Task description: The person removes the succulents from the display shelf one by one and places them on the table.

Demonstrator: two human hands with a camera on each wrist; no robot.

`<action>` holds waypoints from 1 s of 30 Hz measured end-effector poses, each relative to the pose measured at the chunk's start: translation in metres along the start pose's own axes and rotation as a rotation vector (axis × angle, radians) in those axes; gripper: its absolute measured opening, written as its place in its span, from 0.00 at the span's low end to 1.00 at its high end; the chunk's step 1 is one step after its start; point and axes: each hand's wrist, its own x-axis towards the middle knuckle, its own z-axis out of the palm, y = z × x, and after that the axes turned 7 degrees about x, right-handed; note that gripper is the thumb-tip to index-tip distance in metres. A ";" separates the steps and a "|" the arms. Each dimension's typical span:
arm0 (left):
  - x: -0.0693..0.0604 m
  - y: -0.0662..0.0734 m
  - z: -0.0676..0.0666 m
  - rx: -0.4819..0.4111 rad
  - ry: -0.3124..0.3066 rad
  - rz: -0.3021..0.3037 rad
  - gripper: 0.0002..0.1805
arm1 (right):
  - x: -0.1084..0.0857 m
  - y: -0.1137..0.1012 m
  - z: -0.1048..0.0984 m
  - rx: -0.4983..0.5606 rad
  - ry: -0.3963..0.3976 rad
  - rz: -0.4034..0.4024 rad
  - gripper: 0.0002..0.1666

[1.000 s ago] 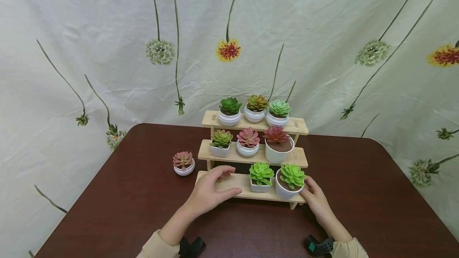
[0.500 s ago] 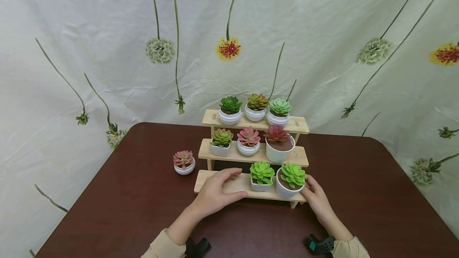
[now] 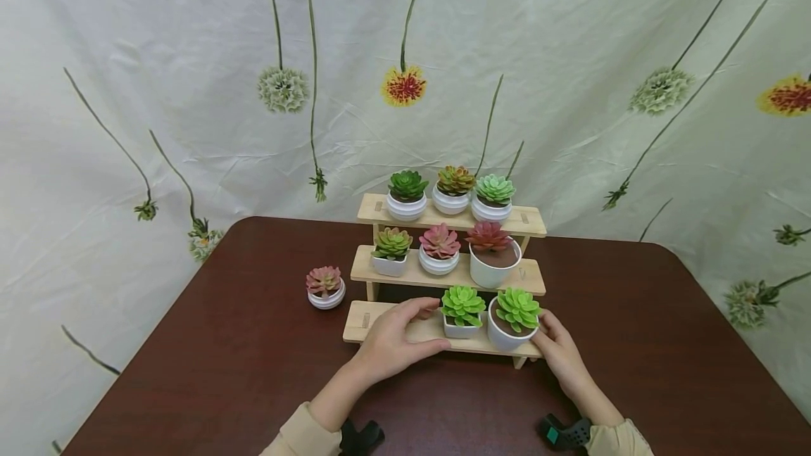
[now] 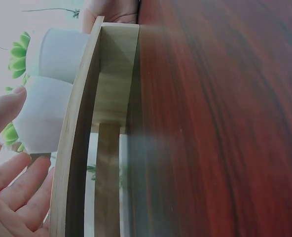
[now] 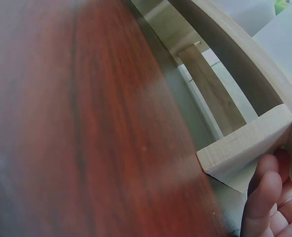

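A three-tier wooden plant stand (image 3: 367, 312) bears rows of small potted artificial succulents. My left hand (image 3: 395, 336) is at the bottom tier, fingers and thumb spread at the left side of a bright green succulent in a square white pot (image 3: 461, 331). In the left wrist view, thumb and fingers of that left hand (image 4: 18, 197) lie apart on either side of the pot. Beside it stands a bright green succulent in a round white pot (image 3: 503, 338). My right hand (image 3: 560, 354) grips the stand's right end, its fingers (image 5: 264, 197) curled beneath the shelf near the leg.
A pink succulent in a ribbed white pot (image 3: 326, 298) stands alone on the dark brown table (image 3: 253, 343), left of the stand. Three succulents fill the middle tier (image 3: 415, 275) and three more the top tier (image 3: 526, 220). Behind hangs a flower-print cloth (image 3: 538, 41).
My left hand has moved right along the bottom tier, up to the square pot. My right hand has stayed at the stand's right end, and the pots have not moved.
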 end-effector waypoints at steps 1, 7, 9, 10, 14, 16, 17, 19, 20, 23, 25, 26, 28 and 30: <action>0.001 0.000 0.001 0.003 -0.001 -0.001 0.32 | 0.000 0.000 0.000 0.000 0.000 0.000 0.14; 0.003 0.003 0.005 0.000 -0.002 -0.011 0.32 | 0.000 0.000 0.000 0.000 0.004 0.010 0.14; 0.004 0.003 0.007 -0.005 -0.002 -0.016 0.33 | 0.000 0.000 0.000 0.001 0.006 0.012 0.14; 0.005 0.004 0.007 -0.010 -0.003 -0.018 0.33 | 0.000 0.000 0.000 0.000 0.007 0.012 0.14; 0.007 0.005 0.008 -0.028 -0.008 -0.024 0.33 | -0.001 -0.001 0.001 -0.001 0.010 0.008 0.13; 0.008 0.006 0.009 -0.032 -0.010 -0.026 0.33 | -0.001 -0.001 0.001 -0.004 0.010 0.005 0.13; 0.008 0.006 0.009 -0.030 -0.008 -0.026 0.33 | -0.001 -0.001 0.001 -0.006 0.010 0.004 0.13; 0.010 0.007 0.010 -0.023 -0.004 -0.029 0.34 | -0.001 -0.002 0.001 -0.006 0.011 0.004 0.13; 0.010 0.007 0.011 -0.018 0.001 -0.027 0.35 | -0.001 -0.002 0.001 -0.006 0.011 0.004 0.14; 0.013 0.008 0.013 -0.014 0.009 -0.030 0.36 | -0.001 -0.002 0.001 -0.008 0.009 0.004 0.14; 0.014 0.009 0.015 -0.012 0.012 -0.031 0.37 | -0.001 -0.001 0.001 -0.009 0.006 0.004 0.14; 0.015 0.009 0.016 -0.011 0.012 -0.033 0.37 | -0.001 -0.001 0.001 -0.009 0.005 0.003 0.14; 0.016 0.010 0.017 -0.004 0.013 -0.038 0.38 | -0.001 -0.001 0.001 -0.011 0.005 0.006 0.14; 0.017 0.010 0.018 0.007 0.015 -0.044 0.38 | -0.001 -0.001 0.001 -0.011 0.008 0.010 0.14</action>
